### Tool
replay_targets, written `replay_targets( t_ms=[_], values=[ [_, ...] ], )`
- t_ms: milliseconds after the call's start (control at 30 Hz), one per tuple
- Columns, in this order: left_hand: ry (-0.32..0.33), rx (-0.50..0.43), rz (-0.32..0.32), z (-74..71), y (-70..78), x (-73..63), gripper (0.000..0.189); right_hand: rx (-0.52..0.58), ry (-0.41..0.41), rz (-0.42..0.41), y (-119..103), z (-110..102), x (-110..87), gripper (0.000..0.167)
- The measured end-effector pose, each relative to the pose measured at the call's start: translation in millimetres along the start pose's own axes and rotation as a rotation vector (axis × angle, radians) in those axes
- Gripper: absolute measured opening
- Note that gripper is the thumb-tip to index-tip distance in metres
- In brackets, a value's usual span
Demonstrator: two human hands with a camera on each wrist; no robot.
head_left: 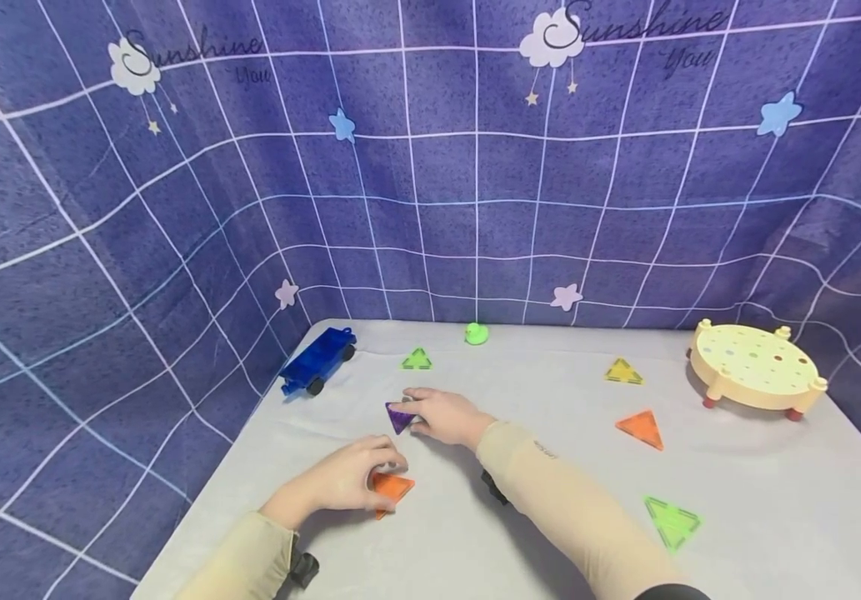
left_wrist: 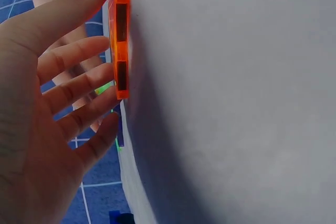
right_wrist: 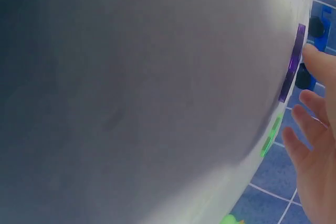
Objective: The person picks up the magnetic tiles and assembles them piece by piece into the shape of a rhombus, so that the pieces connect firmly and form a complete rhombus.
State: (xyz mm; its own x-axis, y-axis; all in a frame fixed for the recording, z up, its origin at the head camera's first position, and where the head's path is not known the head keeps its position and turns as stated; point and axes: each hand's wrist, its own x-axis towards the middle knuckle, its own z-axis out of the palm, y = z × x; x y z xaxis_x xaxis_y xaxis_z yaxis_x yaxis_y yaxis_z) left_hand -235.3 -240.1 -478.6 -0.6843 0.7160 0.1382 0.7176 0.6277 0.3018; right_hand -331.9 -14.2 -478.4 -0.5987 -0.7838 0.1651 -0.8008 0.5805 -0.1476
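My left hand [head_left: 347,475] is over an orange triangular tile [head_left: 397,487], thumb and fingers spread around its near and far sides. In the left wrist view the fingers look fairly straight, with the tips at the face of the orange tile [left_wrist: 121,51]. Farther forward, my right hand [head_left: 445,414] reaches to a purple triangular tile [head_left: 398,417], fingertips at its right part. The right wrist view shows the thumb close to the purple tile [right_wrist: 292,64] and the other fingers loosely extended. Both tiles lie on the white tabletop.
A blue toy wagon [head_left: 319,362] stands at the back left, near a green triangle [head_left: 417,359] and a green duck [head_left: 477,334]. To the right lie a yellow triangle [head_left: 623,372], another orange triangle [head_left: 643,428], a larger green triangle [head_left: 673,522] and a cream round toy stand [head_left: 756,367].
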Motion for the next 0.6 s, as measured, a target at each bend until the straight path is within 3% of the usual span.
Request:
replay_targets(
  t_ms=[333,600],
  values=[
    [-0.050,-0.010,0.004,-0.6,1.1,1.9,0.051,-0.019,-0.026,-0.011,-2.4,0.7,0.9,0.041],
    [-0.059,-0.037,0.002,-1.4,6.5,0.1,0.046,-0.001,-0.028,-0.028,-0.3,-0.7,-3.3,0.040]
  ],
)
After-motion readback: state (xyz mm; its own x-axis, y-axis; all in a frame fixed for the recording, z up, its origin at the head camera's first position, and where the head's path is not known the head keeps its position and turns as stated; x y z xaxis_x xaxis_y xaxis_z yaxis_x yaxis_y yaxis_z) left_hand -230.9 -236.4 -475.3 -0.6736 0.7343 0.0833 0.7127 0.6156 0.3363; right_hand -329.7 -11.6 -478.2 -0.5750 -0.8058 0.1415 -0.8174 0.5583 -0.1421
